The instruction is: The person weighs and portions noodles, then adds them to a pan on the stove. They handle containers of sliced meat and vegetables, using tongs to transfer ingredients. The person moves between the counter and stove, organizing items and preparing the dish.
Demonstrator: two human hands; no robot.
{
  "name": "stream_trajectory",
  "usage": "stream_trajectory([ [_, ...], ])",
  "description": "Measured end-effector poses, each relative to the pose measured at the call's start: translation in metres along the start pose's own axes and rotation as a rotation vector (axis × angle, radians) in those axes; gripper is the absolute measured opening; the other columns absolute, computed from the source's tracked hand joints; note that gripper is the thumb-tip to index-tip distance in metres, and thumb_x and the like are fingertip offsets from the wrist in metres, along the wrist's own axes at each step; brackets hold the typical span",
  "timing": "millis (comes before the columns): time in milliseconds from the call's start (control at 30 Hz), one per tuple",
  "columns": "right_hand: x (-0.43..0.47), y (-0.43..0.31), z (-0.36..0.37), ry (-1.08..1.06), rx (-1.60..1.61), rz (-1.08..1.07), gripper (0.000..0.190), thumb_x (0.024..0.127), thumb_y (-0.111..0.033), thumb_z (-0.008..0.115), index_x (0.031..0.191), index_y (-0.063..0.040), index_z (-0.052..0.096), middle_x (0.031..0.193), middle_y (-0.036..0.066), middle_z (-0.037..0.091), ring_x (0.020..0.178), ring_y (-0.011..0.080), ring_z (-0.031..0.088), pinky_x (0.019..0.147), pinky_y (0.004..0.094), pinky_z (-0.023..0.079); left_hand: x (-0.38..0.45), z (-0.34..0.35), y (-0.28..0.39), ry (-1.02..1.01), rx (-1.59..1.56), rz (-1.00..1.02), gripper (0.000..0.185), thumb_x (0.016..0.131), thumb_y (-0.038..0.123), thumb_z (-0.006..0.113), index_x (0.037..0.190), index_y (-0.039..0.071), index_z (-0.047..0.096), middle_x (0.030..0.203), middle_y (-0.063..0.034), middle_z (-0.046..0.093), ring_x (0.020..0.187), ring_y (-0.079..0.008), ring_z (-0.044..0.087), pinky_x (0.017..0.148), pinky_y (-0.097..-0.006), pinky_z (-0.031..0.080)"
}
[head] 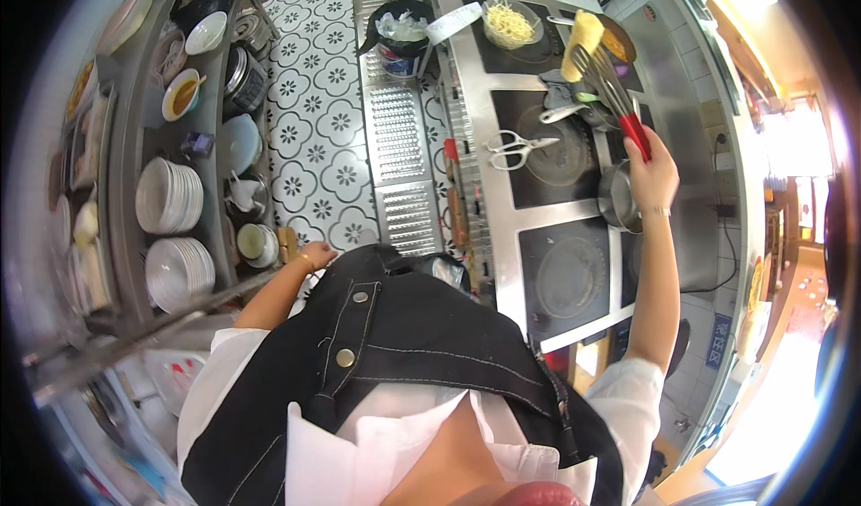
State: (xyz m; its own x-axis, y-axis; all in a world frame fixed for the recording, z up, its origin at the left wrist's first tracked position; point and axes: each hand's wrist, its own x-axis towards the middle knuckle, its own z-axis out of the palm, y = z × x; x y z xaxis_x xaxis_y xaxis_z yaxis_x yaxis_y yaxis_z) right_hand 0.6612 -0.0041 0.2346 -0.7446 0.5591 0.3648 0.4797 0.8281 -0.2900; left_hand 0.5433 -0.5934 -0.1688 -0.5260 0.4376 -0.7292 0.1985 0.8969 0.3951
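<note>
My right hand (652, 173) grips the red handle of a slotted metal turner (615, 92) over the far right of the cooktop (504, 220). A yellow folded roll (582, 43), perhaps an egg sheet, lies across the turner's tines. Beyond it is a pan (622, 35) with orange-brown contents, partly hidden. Below my right forearm's inner side stands a small metal pot (617, 197). My left hand (320, 256) hangs low beside the shelf with its fingers curled, and nothing shows in it.
White-handled scissors (514, 150), a dark cloth (559, 92) and a bowl of noodles (509, 25) are on the cooktop. Stacked white bowls (171, 193) and a bowl of brown liquid (181, 96) fill the left shelf. A lined bin (403, 25) and metal floor grating (400, 133) lie ahead.
</note>
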Motion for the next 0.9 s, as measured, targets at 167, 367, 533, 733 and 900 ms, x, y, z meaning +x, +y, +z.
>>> stream_trajectory([
  [167, 0.086, -0.045, 0.097, -0.095, -0.17, 0.108, 0.039, 0.083, -0.039, 0.061, 0.112, -0.014, 0.065, 0.099, 0.016, 0.068, 0.093, 0.035, 0.064, 0.081, 0.0441, 0.049, 0.043, -0.141, 0.03, 0.057, -0.116, 0.11, 0.038, 0.082, 0.035, 0.062, 0.097, 0.001, 0.067, 0.094, -0.0182, 0.068, 0.089, -0.0316, 0.065, 0.081, -0.0392, 0.05],
  [367, 0.178, -0.057, 0.171, -0.205, -0.274, 0.19, 0.04, 0.083, -0.042, 0.06, 0.112, -0.015, 0.065, 0.098, 0.018, 0.067, 0.095, 0.0359, 0.064, 0.083, 0.0458, 0.049, 0.131, -0.267, 0.146, 0.197, -0.154, 0.493, 0.043, 0.082, 0.038, 0.064, 0.106, 0.002, 0.064, 0.096, -0.0159, 0.065, 0.084, -0.0258, 0.063, 0.077, -0.0358, 0.049],
  [533, 0.23, -0.036, 0.222, -0.401, -0.308, 0.191, 0.036, 0.082, -0.04, 0.061, 0.099, -0.009, 0.068, 0.097, 0.018, 0.067, 0.093, 0.0367, 0.064, 0.081, 0.0463, 0.049, 0.214, -0.378, 0.285, 0.329, -0.073, 0.715, 0.042, 0.081, 0.032, 0.066, 0.112, 0.004, 0.062, 0.105, -0.0154, 0.064, 0.103, -0.0314, 0.06, 0.092, -0.0367, 0.046],
  [733, 0.244, -0.066, 0.229, -0.563, -0.24, 0.326, 0.043, 0.084, -0.042, 0.06, 0.109, -0.007, 0.065, 0.097, 0.02, 0.066, 0.094, 0.0372, 0.063, 0.081, 0.0439, 0.048, 0.316, -0.408, 0.38, 0.512, 0.145, 0.651, 0.042, 0.08, 0.028, 0.064, 0.112, 0.002, 0.06, 0.11, -0.0202, 0.06, 0.106, -0.0357, 0.057, 0.093, -0.0418, 0.045],
  [900, 0.18, -0.107, 0.174, -0.282, -0.101, 0.608, 0.044, 0.088, -0.04, 0.059, 0.113, -0.004, 0.061, 0.096, 0.02, 0.066, 0.092, 0.0376, 0.063, 0.081, 0.0414, 0.048, 0.367, -0.426, 0.404, 0.037, 0.167, 0.721, 0.029, 0.082, 0.029, 0.063, 0.092, 0.002, 0.067, 0.087, -0.0148, 0.067, 0.084, -0.0292, 0.065, 0.078, -0.0404, 0.05],
])
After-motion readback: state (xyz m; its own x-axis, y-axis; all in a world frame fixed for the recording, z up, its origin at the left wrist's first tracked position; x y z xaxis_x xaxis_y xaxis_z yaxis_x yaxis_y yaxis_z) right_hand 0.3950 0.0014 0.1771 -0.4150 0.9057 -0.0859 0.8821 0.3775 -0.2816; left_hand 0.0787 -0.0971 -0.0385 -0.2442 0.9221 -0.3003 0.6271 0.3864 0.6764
